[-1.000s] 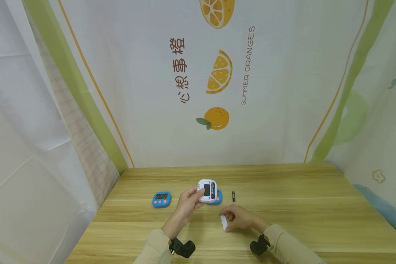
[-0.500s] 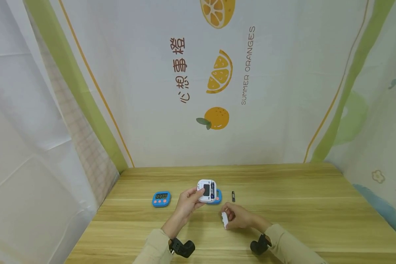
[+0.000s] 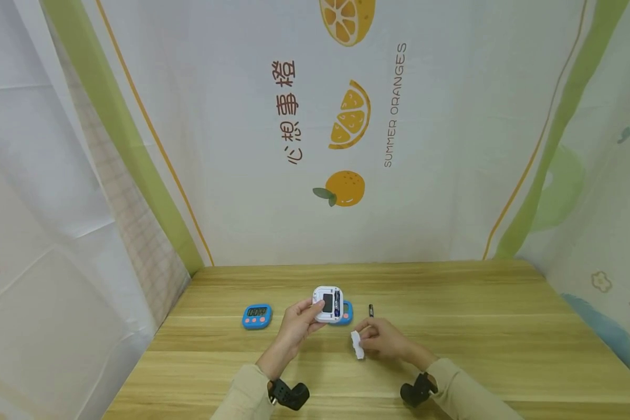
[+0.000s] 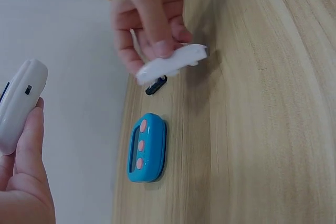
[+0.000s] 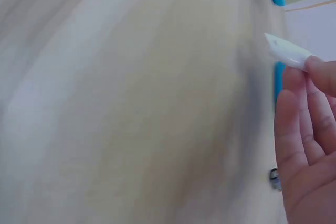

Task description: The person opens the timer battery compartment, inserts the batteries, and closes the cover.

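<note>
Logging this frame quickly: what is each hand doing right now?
Left hand: grips the white timer, held off the table.
Right hand: pinches the white battery cover.

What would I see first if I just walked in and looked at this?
Probably the two hands in the middle of the wooden table. The left hand holds up a white timer with its back open, and the right hand pinches a small white cover just beside it. Then you would spot the blue timer lying flat to the left, and the big oranges printed on the backdrop.
</note>
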### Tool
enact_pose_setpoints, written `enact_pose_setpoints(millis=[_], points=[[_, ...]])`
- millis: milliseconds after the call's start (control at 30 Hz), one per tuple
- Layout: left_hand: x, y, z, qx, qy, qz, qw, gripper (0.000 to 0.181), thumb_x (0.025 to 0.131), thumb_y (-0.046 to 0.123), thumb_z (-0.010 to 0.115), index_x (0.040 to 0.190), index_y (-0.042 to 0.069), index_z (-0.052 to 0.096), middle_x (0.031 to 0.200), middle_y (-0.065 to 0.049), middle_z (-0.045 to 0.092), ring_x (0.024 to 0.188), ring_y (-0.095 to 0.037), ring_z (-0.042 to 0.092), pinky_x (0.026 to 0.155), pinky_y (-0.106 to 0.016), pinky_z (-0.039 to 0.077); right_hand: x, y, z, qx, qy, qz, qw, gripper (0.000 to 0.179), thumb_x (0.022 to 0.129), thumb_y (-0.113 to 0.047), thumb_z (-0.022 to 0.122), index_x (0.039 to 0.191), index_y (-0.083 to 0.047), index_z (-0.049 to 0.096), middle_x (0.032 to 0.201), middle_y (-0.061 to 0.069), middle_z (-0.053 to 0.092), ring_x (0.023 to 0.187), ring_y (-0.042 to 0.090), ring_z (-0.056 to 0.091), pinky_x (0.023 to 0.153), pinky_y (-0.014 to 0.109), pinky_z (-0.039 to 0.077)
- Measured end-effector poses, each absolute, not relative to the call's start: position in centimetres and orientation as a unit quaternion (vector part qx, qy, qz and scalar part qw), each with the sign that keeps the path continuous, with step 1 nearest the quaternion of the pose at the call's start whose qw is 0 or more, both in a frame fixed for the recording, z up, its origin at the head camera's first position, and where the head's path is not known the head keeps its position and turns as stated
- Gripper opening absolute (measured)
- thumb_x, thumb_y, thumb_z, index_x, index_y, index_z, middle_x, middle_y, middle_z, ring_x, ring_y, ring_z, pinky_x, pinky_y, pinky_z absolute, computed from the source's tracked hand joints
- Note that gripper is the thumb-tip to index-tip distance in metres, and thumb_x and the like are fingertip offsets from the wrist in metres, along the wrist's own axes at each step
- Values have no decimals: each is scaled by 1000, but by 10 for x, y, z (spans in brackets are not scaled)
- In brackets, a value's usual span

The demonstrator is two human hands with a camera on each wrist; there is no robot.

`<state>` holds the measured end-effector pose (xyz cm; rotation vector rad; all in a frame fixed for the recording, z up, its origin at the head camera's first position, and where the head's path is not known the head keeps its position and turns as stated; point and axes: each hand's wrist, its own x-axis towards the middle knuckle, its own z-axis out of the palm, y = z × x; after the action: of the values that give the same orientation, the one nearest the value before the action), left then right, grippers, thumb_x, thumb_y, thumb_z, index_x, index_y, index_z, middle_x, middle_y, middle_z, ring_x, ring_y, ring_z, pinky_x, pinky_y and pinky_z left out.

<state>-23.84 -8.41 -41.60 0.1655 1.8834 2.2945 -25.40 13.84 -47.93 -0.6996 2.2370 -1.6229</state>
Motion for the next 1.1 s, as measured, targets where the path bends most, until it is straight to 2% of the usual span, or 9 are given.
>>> enact_pose_setpoints(millis=[133, 300, 467, 633, 900, 1100], points=[[-239, -85, -418, 55, 634, 767, 83, 48, 91, 17, 51, 125, -14, 38, 109, -22, 57, 89, -19, 61, 79, -28, 50, -258, 138, -467, -245, 761, -589, 121, 20, 83, 0, 56, 99, 12, 52, 85, 14, 61, 76, 15, 57, 64, 26, 52], [-239, -86, -419, 48, 637, 766, 77, 50, 91, 19, 52, 125, -14, 37, 108, -22, 57, 89, -20, 61, 78, -28, 50, -264, 133, -443, -231, 743, -622, 90, 27, 85, -3, 56, 104, 15, 49, 89, 16, 61, 77, 16, 58, 67, 32, 53], [-240, -86, -420, 35, 636, 768, 67, 51, 90, 19, 54, 124, -15, 38, 105, -21, 58, 86, -18, 62, 77, -27, 50, -268, 127, -421, -213, 734, -641, 69, 30, 87, -8, 55, 109, 11, 49, 91, 14, 59, 80, 19, 58, 73, 36, 52], [-242, -88, -419, 24, 638, 768, 53, 51, 89, 20, 55, 123, -15, 39, 102, -21, 60, 82, -15, 62, 76, -26, 51, -270, 117, -412, -194, 714, -670, 70, 32, 87, -10, 56, 112, 9, 49, 92, 12, 59, 82, 19, 59, 79, 41, 50], [-242, -89, -421, 14, 637, 769, 47, 50, 89, 19, 55, 122, -15, 41, 96, -14, 62, 80, -15, 62, 76, -26, 51, -269, 98, -412, -197, 693, -689, 72, 31, 85, -3, 56, 110, 14, 48, 90, 13, 60, 77, 18, 59, 75, 37, 52], [-241, -89, -420, 16, 640, 767, 47, 50, 89, 20, 55, 122, -14, 41, 101, -19, 60, 82, -15, 62, 76, -26, 51, -266, 92, -413, -170, 702, -688, 68, 30, 84, -3, 58, 108, 14, 50, 87, 11, 58, 73, 15, 59, 76, 41, 51]])
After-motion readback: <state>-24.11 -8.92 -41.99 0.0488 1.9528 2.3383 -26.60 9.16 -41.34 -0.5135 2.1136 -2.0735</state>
